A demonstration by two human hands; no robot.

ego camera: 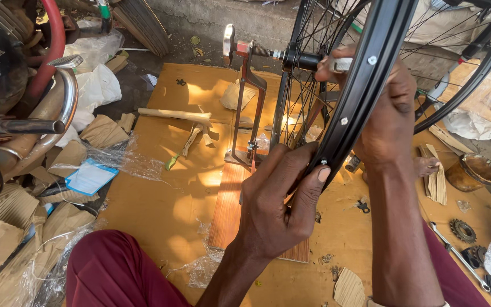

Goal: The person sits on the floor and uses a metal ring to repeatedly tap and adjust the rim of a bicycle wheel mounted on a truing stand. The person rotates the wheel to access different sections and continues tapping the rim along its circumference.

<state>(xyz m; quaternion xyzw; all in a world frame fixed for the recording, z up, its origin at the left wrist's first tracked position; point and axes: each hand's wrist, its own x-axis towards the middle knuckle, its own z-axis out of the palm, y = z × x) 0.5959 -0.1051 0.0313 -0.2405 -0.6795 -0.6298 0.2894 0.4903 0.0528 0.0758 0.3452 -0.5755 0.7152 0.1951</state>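
where spokes meet, fingers (305, 170) on rim (365, 96)

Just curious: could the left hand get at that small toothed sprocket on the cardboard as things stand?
Probably not easily: the left hand grips the wheel rim, and the right forearm lies between it and the sprocket.

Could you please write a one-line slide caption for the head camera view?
Left hand grips a black bicycle rim mounted in a metal stand while right hand reaches the hub.

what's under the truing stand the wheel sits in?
The metal stand rests on a reddish wooden board, which lies on brown cardboard. The left hand on the black rim covers the board's right part.
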